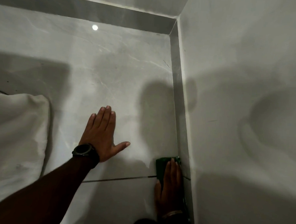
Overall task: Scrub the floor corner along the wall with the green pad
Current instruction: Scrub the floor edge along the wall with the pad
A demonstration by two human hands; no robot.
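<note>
While the left hand (pixel 102 135) braces flat and spread on the glossy floor (pixel 98 71), holding nothing, the right hand (pixel 170 183) presses the green pad (pixel 161 165) flat under its fingers, tight against the skirting (pixel 177 82). Best now: firm pressure, short strokes hugging that seam, pad edge kept in the joint.

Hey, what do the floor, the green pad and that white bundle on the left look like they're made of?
Floor: probably polished marble-look tile; veins, a mirrored lamp spot and a grout line show.
Green pad: seemingly fibrous scouring material, matte, bent under the right hand.
White bundle: soft cloth, creased and rounded.
</note>
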